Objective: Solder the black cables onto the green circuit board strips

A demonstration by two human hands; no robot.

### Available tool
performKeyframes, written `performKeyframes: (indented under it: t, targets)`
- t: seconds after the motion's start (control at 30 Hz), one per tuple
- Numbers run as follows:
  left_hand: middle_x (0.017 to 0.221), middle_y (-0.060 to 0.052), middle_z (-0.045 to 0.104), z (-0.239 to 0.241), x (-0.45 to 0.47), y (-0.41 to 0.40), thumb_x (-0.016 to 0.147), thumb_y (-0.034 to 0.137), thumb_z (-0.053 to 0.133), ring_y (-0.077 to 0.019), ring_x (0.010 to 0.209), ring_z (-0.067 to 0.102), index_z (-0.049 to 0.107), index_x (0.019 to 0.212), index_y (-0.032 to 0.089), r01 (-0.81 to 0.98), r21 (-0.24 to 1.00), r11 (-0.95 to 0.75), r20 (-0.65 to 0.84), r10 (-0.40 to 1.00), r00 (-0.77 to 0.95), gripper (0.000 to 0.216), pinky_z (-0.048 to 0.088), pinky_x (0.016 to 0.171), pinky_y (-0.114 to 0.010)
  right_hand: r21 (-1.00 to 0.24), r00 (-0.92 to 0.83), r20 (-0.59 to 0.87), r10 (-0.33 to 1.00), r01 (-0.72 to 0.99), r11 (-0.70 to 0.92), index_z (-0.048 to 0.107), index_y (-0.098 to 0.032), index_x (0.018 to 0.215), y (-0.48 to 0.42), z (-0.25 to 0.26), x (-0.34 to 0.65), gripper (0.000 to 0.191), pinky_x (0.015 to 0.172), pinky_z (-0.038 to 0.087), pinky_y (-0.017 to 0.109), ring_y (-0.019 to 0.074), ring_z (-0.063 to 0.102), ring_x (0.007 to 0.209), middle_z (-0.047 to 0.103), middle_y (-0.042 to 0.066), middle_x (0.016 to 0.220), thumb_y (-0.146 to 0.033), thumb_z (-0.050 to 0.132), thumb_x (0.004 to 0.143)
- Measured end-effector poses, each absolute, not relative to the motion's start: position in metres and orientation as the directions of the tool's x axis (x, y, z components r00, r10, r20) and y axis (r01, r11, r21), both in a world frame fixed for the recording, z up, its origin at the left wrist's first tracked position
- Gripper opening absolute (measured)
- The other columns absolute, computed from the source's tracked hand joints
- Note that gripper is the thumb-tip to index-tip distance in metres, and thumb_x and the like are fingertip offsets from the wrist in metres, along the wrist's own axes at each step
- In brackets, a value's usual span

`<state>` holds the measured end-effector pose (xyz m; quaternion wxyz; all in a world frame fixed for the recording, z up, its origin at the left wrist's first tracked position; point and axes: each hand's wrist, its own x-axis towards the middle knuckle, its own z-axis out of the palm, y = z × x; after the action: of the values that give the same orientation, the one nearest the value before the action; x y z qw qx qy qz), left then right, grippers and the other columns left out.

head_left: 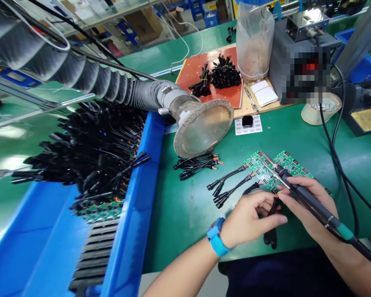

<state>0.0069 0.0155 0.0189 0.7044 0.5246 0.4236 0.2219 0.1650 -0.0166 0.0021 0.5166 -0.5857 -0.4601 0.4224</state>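
My left hand (245,216), with a blue band on its wrist, closes around a short black cable (270,238) whose connector ends hang below the fingers. My right hand (320,202) grips a soldering iron (311,201), which points up and to the left over a panel of green circuit boards (287,160). Its thumb and fingertips also meet the coloured wire ends of that cable beside the left fingers. Several black cables (233,194) lie with their wire ends at the panel's left edge. More loose cables (198,163) rest farther left.
A fume extraction hose (200,128) reaches in above the table. On the left, a blue bin (148,165) holds heaped black cables and boards. Behind are bundled cables (224,72) on a red board, a plastic bag (255,45), a solder pot (309,113) and an iron stand (363,109).
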Motion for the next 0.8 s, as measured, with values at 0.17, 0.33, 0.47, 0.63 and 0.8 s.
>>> performKeyframes:
  t: [0.17,0.33,0.47,0.63,0.8]
  targets:
    - [0.060,-0.001,0.063,0.012,0.014,0.012,0.064,0.032,0.077,-0.0108,0.056,0.058,0.062,0.076,0.013,-0.087,0.856,0.510,-0.438,0.804,0.402,0.027,0.047,0.058,-0.023,-0.953,0.327,0.137,0.935,0.300,0.034,0.059,-0.025,0.099,-0.022,0.003,0.154,0.030,0.066,0.057,0.026,0.0140,0.066,0.072,0.066,0.001,0.084,-0.024,0.069,0.072]
    - [0.056,0.000,0.064,0.012,0.014,0.014,0.061,0.030,0.079,-0.0118,0.052,0.060,0.060,0.077,0.012,-0.177,0.843,0.508,-0.436,0.838,0.328,0.031,0.049,0.057,-0.024,-0.905,0.255,0.294,0.921,0.384,0.182,0.057,-0.028,0.101,-0.023,-0.001,0.152,0.031,0.072,0.055,0.026,0.0141,0.064,0.084,0.064,0.000,0.090,-0.016,0.065,0.073]
    - [0.058,-0.001,0.065,0.010,0.011,0.018,0.062,0.030,0.079,-0.0133,0.054,0.063,0.059,0.084,0.012,-0.231,0.821,0.522,-0.438,0.836,0.332,0.034,0.050,0.058,-0.025,-0.911,0.208,0.324,0.923,0.331,0.245,0.057,-0.028,0.102,-0.026,-0.003,0.155,0.034,0.083,0.053,0.032,0.0156,0.063,0.094,0.065,0.000,0.094,-0.011,0.064,0.074]
    - [0.081,-0.006,0.069,0.015,0.010,0.019,0.075,0.035,0.068,-0.0147,0.072,0.064,0.066,0.092,0.013,-0.138,0.837,0.529,-0.410,0.774,0.482,0.028,0.051,0.071,-0.027,-0.944,0.324,0.144,0.935,0.327,0.032,0.057,-0.025,0.107,-0.027,-0.004,0.157,0.034,0.084,0.053,0.037,0.0180,0.064,0.090,0.067,0.002,0.096,-0.022,0.067,0.074]
    - [0.075,-0.003,0.064,0.015,0.012,0.016,0.083,0.033,0.057,-0.0139,0.072,0.058,0.068,0.087,0.015,0.008,0.921,0.390,-0.346,0.806,0.480,0.021,0.048,0.070,-0.024,-0.955,0.347,0.126,0.929,0.297,0.019,0.059,-0.025,0.104,-0.023,0.002,0.152,0.029,0.085,0.054,0.038,0.0181,0.066,0.087,0.067,0.003,0.095,-0.027,0.066,0.075]
